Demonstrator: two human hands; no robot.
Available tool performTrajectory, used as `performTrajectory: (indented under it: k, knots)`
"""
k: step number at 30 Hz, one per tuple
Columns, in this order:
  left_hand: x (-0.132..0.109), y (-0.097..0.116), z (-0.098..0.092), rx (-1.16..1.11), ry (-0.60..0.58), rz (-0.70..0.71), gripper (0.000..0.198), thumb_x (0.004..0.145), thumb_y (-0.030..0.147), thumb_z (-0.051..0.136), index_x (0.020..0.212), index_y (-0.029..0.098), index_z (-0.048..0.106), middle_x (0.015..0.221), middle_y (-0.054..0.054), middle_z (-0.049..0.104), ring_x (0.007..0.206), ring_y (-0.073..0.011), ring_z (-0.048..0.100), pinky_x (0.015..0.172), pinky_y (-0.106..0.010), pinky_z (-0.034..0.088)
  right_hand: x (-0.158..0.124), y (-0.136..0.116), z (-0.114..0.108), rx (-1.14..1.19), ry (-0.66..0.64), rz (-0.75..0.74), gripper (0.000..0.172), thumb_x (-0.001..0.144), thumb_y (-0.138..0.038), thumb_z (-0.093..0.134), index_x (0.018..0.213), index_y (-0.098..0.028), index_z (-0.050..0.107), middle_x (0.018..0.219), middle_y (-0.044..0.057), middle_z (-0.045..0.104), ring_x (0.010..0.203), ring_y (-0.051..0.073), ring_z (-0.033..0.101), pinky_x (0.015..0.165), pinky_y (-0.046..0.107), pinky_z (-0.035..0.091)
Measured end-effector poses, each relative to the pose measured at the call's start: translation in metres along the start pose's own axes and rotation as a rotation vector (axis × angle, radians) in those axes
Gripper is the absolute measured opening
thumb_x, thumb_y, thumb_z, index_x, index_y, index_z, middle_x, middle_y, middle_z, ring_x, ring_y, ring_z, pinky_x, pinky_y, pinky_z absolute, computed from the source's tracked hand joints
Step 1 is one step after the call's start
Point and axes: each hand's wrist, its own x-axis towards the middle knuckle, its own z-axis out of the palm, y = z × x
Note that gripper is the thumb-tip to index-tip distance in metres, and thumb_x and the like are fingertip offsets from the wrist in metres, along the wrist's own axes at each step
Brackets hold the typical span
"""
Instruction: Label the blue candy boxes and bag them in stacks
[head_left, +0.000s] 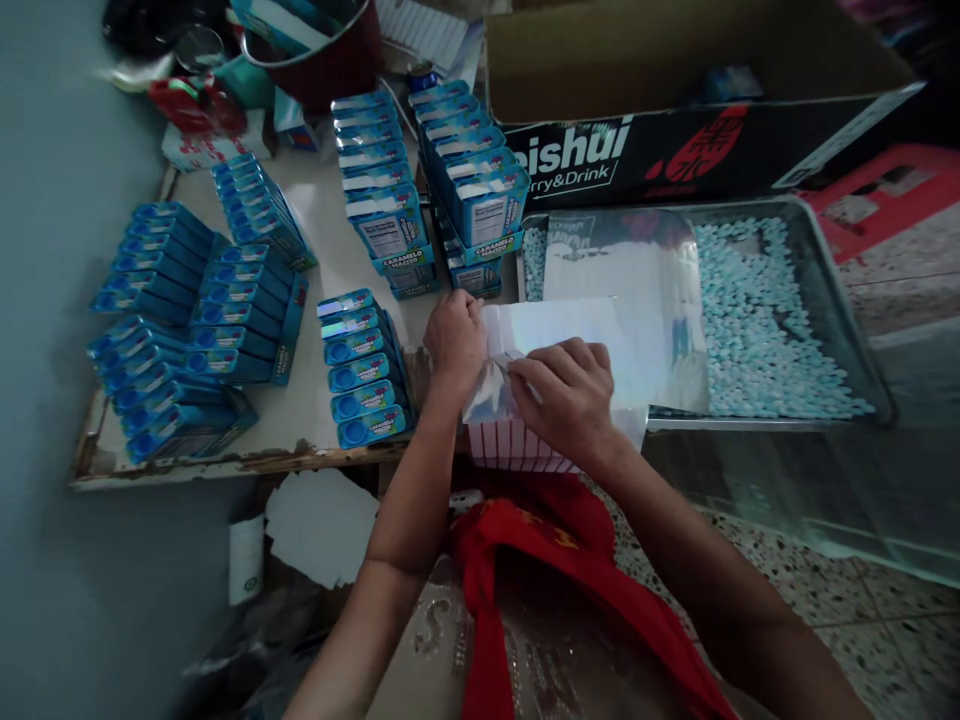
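Left hand [454, 342] and right hand [571, 397] are both pinching the crinkled edge of the shiny film [600, 335], probably tensioning it, right over the white stack [510, 447].

The left hand [454, 335] and right hand [570, 395] pinch the crumpled corner of a shiny sheet [600, 335] above white boxes [510, 447]. Blue boxes [360, 370] crowd the surface [315, 240]; a tray [847, 300] holds pale candies [757, 330].
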Motion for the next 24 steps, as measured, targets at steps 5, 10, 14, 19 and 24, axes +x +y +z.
performTrajectory:
  k: [5,10,14,19,24]
  knots:
    - [0.012,-0.007,0.011,-0.093,0.062,0.04,0.01,0.1,0.024,0.063,0.097,0.021,0.072,0.118,-0.014,0.074,0.121,-0.0311,0.065,0.106,-0.042,0.048,-0.011,-0.017,-0.041,0.124,0.092,0.059,0.012,0.098,-0.028,0.066,0.088,-0.028,0.073,0.063,-0.002,0.065,0.063,0.017,0.055,0.067,0.038,0.039]
    - [-0.023,-0.015,-0.018,-0.658,-0.021,0.054,0.034,0.103,0.052,0.06,0.106,0.021,0.075,0.115,-0.011,0.078,0.117,-0.0276,0.071,0.102,-0.038,0.055,0.011,-0.026,-0.047,0.556,0.093,0.476,0.013,0.091,-0.034,0.077,0.082,-0.025,0.074,0.053,-0.007,0.05,0.049,0.01,0.04,0.052,0.029,0.031]
    - [-0.066,-0.023,-0.054,-1.099,-0.348,-0.181,0.069,0.089,0.085,0.056,0.098,0.019,0.074,0.097,-0.012,0.08,0.096,-0.0265,0.079,0.082,-0.036,0.064,0.035,-0.026,-0.035,0.852,0.034,0.59,0.019,0.085,-0.037,0.081,0.076,-0.022,0.075,0.054,-0.005,0.052,0.051,0.009,0.039,0.05,0.027,0.028]
    - [-0.09,-0.032,-0.073,-1.215,-0.327,-0.178,0.057,0.075,0.066,0.087,0.099,0.018,0.07,0.096,-0.01,0.081,0.094,-0.0243,0.08,0.077,-0.031,0.065,0.042,-0.037,-0.019,1.025,0.037,0.659,0.018,0.076,-0.035,0.084,0.072,-0.021,0.074,0.056,-0.004,0.056,0.053,0.009,0.041,0.05,0.026,0.031]
    - [-0.1,-0.04,-0.088,-1.168,-0.194,-0.182,0.033,0.082,0.043,0.086,0.094,0.017,0.069,0.087,-0.008,0.081,0.085,-0.0215,0.08,0.068,-0.027,0.063,0.044,-0.054,-0.011,1.043,0.009,0.696,0.021,0.072,-0.037,0.085,0.068,-0.021,0.072,0.052,-0.005,0.05,0.05,0.008,0.037,0.048,0.026,0.03]
